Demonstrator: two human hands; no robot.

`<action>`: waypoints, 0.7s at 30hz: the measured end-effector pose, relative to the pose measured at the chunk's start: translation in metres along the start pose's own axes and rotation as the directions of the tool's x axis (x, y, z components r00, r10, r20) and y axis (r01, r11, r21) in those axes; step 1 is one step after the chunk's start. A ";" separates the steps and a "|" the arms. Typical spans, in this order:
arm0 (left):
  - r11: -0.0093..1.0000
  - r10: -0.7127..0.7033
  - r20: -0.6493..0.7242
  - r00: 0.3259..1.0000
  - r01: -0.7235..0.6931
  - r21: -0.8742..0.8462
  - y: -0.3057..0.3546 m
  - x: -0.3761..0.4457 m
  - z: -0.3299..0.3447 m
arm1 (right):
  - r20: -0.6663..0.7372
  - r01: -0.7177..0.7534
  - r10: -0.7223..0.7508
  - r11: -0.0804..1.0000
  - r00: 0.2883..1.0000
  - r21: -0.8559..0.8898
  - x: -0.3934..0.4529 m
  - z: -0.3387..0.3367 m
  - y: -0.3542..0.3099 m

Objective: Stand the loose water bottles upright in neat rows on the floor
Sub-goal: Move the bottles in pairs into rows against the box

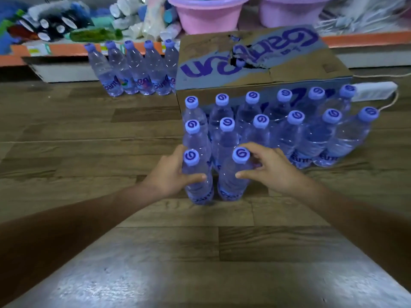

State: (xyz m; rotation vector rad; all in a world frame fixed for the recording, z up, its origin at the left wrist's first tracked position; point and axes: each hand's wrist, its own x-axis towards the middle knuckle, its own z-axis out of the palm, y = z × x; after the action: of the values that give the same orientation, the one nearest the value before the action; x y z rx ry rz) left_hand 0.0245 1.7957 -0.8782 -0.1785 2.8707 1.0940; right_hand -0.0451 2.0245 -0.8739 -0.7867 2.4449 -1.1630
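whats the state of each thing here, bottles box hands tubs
left hand: grips the front-left bottle, which stands upright
right hand: fingers round the front-right bottle, upright
two back rows of bottles: upright, capped, six each
far row of bottles: upright, five, by the shelf
cardboard box: closed, top torn
pink tub: upright, holds items

The cardboard box point(255, 61) carries a large purple brand word on its top, seen upside down and torn through the middle, too broken to read surely. The bottle caps point(191, 157) bear a purple swirl mark. Bottle labels point(142, 82) show partial purple lettering, unreadable.
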 end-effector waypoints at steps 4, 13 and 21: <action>0.999 0.031 -0.078 0.996 -0.033 -0.027 0.001 0.002 0.005 | 0.073 0.047 -0.044 0.998 0.996 -0.042 0.011 0.002 -0.008; 0.995 0.037 -0.053 0.998 -0.042 -0.091 0.004 -0.004 0.010 | 0.037 -0.010 0.007 0.996 0.999 0.094 0.004 0.015 -0.009; 0.986 0.044 -0.007 0.999 -0.044 -0.163 0.005 -0.002 0.005 | -0.123 -0.063 0.060 0.998 0.991 -0.020 0.000 0.034 -0.014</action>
State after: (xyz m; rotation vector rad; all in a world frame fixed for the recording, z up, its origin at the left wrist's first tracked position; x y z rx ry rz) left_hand 0.0261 1.8027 -0.8780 -0.1254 2.7998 1.3382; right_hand -0.0226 1.9964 -0.8839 -0.6602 2.5671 -1.1940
